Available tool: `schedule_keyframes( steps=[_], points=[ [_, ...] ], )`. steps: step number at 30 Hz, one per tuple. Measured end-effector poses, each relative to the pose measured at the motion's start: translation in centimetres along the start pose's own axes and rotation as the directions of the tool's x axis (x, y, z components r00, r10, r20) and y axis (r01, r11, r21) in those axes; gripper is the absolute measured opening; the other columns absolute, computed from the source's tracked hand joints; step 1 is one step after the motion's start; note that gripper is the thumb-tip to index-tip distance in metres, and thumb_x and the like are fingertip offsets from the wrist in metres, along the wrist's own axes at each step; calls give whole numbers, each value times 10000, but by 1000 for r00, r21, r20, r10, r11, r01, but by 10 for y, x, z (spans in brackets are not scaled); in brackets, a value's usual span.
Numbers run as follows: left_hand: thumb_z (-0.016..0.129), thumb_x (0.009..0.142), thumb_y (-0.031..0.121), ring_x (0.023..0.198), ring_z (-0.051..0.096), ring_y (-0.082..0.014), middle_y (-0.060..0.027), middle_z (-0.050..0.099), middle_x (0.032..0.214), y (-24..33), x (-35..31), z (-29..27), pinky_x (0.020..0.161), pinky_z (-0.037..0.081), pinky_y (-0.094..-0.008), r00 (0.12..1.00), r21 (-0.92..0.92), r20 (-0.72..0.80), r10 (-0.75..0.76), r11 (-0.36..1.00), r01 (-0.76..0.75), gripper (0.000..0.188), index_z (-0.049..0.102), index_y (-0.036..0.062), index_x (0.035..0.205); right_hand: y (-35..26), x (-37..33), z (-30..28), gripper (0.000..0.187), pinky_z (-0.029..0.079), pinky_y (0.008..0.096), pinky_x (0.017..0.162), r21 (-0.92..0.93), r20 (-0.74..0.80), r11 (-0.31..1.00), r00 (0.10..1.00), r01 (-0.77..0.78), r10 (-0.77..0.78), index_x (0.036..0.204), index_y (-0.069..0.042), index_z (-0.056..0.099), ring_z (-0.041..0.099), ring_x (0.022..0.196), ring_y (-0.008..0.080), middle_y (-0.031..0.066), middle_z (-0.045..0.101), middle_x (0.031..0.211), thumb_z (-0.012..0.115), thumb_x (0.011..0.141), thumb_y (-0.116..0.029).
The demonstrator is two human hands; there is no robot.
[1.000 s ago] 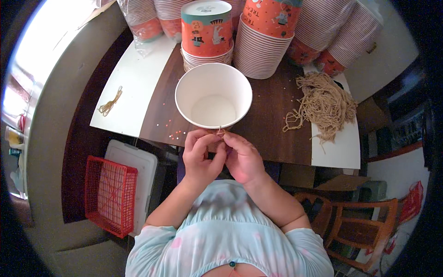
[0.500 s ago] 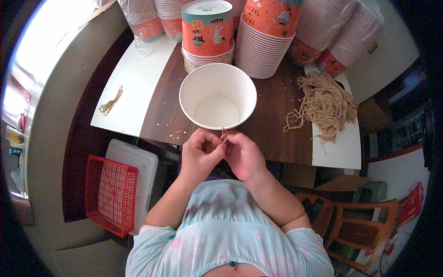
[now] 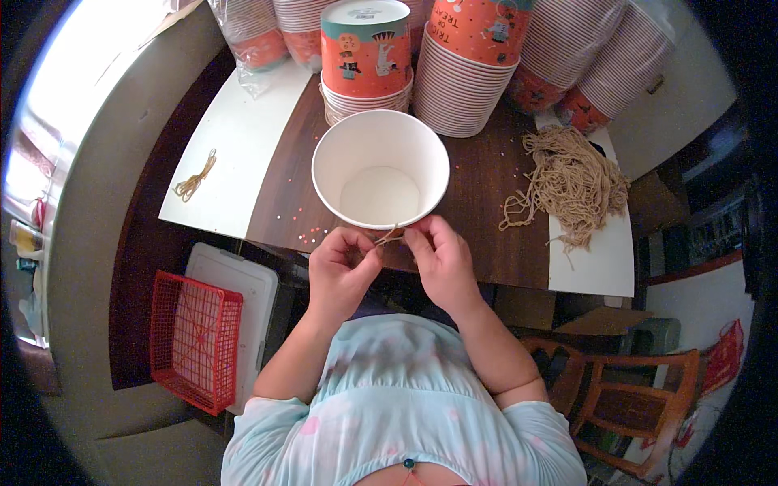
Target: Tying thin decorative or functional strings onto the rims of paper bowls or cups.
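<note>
A white-lined paper bucket (image 3: 381, 144) stands mouth up near the table's front edge. Just below its near rim, a short piece of tan cord (image 3: 390, 237) stretches between my hands. My left hand (image 3: 340, 266) pinches one side of it between thumb and forefinger. On the other side, my right hand (image 3: 446, 263) has thumb and fingertips closed on the cord, close to the rim. Where the cord runs at the bucket's near side is hidden by my fingers.
Behind the bucket rise an upside-down orange bucket stack (image 3: 366, 61) and a taller stack (image 3: 466, 77). A heap of tan cords (image 3: 577, 182) lies at right, a small cord bundle (image 3: 194, 176) at left. A red basket (image 3: 197, 340) sits low left, a wooden chair (image 3: 636, 397) low right.
My hands have moved apart, the right one to the right and slightly up, drawing the cord out between them. The bucket has shifted very slightly left.
</note>
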State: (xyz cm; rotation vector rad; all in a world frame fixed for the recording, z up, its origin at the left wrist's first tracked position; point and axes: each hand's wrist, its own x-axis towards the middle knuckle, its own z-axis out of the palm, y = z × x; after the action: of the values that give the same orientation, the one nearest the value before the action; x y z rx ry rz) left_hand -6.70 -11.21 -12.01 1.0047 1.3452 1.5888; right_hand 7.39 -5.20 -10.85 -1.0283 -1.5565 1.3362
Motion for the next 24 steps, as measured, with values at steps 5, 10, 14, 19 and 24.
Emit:
schedule_keyframes(
  steps=[5, 10, 14, 19, 24],
  points=[
    [623, 790, -29, 752, 581, -78, -30, 624, 840, 5, -1, 10, 675, 474, -208, 998, -94, -43, 50, 994, -53, 93, 573, -10, 866, -1, 1, -4, 206, 474, 388, 661, -253, 3, 961, 994, 110, -113, 877, 3, 548, 609, 760, 337, 183, 619, 818, 542, 908, -200],
    [659, 804, 9, 775, 593, -84, -55, 656, 893, 9, -4, 10, 689, 484, -216, 999, 56, 5, 31, 998, -32, 208, 611, -52, 997, -5, 1, -4, 204, 473, 384, 656, -165, 24, 981, 995, 100, -98, 868, 9, 542, 611, 743, 328, 179, 619, 804, 542, 907, -191],
    [656, 822, 30, 738, 586, -70, -47, 665, 838, 5, -1, 8, 662, 481, -209, 999, 157, -2, 36, 987, -35, 148, 639, -53, 943, -2, 3, -6, 188, 469, 404, 629, -221, 11, 968, 993, 116, -116, 852, 2, 528, 601, 718, 342, 168, 608, 789, 551, 898, -179],
    [647, 833, 44, 684, 585, -58, -44, 670, 761, 11, -1, 9, 627, 485, -217, 994, 195, 25, 104, 975, -107, 103, 664, -42, 888, -2, 8, -5, 114, 409, 400, 610, -788, 14, 518, 851, 333, -525, 870, -37, 500, 547, 720, 331, 116, 546, 793, 584, 844, -110],
    [651, 843, 101, 667, 584, -60, -56, 676, 766, 14, 1, 6, 591, 468, -203, 996, 169, 88, -11, 986, -4, 141, 673, -31, 886, 3, 11, -2, 120, 392, 413, 660, -843, 4, 445, 831, 301, -556, 895, -75, 490, 539, 754, 279, 72, 523, 820, 568, 838, -146]
  ],
)
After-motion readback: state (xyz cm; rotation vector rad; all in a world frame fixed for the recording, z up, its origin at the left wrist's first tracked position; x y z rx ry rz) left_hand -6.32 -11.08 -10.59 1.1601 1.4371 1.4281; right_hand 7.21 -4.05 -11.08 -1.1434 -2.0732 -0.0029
